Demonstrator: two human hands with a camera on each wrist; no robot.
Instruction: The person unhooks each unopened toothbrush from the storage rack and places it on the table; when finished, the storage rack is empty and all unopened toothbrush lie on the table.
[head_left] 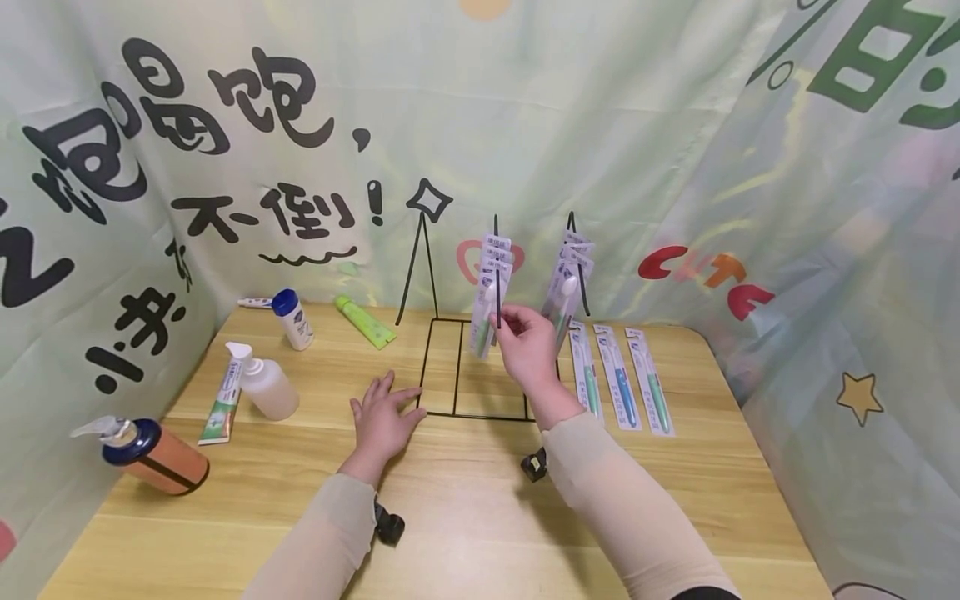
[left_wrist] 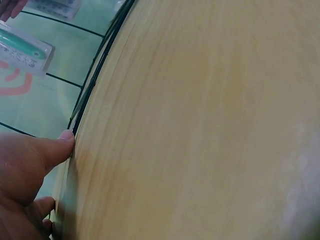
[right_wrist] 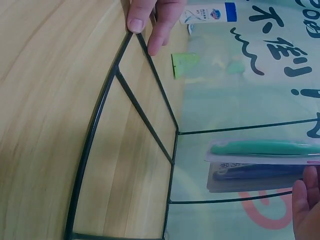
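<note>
A black wire rack stands on the table with upright hooks at its back. Several packaged toothbrushes hang in a row on its middle hook, and more hanging toothbrush packs fill the right one. My right hand pinches the edge of the front pack on the middle hook, close to the hook's tip. A green handle shows through that pack in the right wrist view. Fingers spread, my left hand rests at the rack's front left corner, its thumb against the wire.
Three toothbrush packs lie right of the rack. Leftward are a green tube, a blue-capped white bottle, a white pump bottle, a toothpaste tube and an orange pump bottle. A printed curtain surrounds the table.
</note>
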